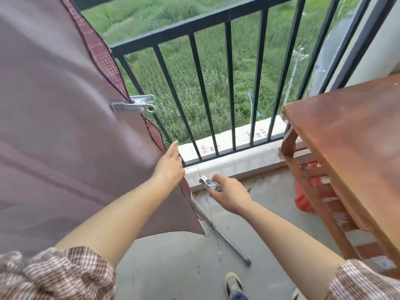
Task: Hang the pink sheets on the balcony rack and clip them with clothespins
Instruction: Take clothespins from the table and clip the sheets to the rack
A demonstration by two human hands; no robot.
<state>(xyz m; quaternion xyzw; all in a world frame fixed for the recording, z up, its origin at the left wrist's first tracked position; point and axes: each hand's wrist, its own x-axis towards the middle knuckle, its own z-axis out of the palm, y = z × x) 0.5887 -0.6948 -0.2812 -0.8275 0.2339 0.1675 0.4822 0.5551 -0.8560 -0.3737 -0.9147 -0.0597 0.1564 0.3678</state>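
Low in the frame, a shoe (233, 284) stands on the floor; a rod (218, 230) lies beyond it; at centre the right hand (229, 195) grips a clothespin (209, 184); the left hand (170, 165) pinches the sheet (60, 131) edge; higher left, a second clothespin (135, 106) clamps that edge; railing (227, 87) behind, table (350, 135) right.

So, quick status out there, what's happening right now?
Left hand gripping pink sheet edge. Right hand holding a loose clothespin. One clip already on. Nothing blocking.
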